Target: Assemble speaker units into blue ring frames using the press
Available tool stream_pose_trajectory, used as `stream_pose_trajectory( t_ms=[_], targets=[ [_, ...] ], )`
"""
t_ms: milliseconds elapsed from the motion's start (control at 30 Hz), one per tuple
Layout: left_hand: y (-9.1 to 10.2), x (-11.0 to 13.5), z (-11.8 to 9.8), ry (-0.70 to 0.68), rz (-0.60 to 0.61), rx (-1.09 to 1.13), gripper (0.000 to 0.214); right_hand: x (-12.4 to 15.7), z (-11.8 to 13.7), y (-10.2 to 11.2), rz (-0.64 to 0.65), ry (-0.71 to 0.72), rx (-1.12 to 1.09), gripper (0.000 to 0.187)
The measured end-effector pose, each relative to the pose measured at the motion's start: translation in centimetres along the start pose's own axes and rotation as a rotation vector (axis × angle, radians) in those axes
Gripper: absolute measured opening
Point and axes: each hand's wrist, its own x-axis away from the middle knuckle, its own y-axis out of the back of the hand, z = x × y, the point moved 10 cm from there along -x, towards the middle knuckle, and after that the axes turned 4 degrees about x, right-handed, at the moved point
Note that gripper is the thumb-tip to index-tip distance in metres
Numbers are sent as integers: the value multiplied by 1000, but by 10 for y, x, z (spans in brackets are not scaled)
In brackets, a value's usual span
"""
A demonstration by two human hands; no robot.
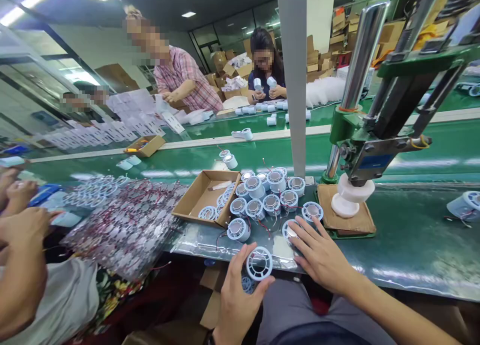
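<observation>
My left hand point(243, 295) is closed around a light blue spoked ring point(259, 264), raised just in front of the bench edge between thumb and fingers. My right hand point(318, 255) lies with fingers stretched and spread over a light blue round housing point(288, 231) at the front of the bench; the fingers partly hide it. Beyond that hand stands another blue housing point(312, 211) with a metal disc in its top. Several similar housings point(254, 208) with thin red wires are grouped behind my hands. A cardboard tray point(187, 205) beside them contains loose spoked rings point(207, 213).
A green press point(360, 150) with a white round pad point(345, 205) stands at right. At left lies a pile of wired parts point(127, 230), near a neighbour's arms point(22, 255). Across the green conveyor point(180, 160), two people handle parts. A grey post point(294, 85) rises ahead.
</observation>
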Motion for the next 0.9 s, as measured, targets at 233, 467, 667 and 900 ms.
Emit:
stream_pose_trajectory(
  t_ms=[233,467,667,900],
  targets=[
    [-16,-10,-34,-47,58,67,69,44,-25,32,-178,-107,-352,13],
    [-48,-28,-78,-161,134,260,78,68,-43,29,-243,-355,-383,50],
    [-53,-32,-83,-166,167,315,80,74,-42,23,-293,-421,-352,58],
    [-52,-30,-82,-165,140,297,84,76,-38,31,-412,-410,-408,55]
  ],
)
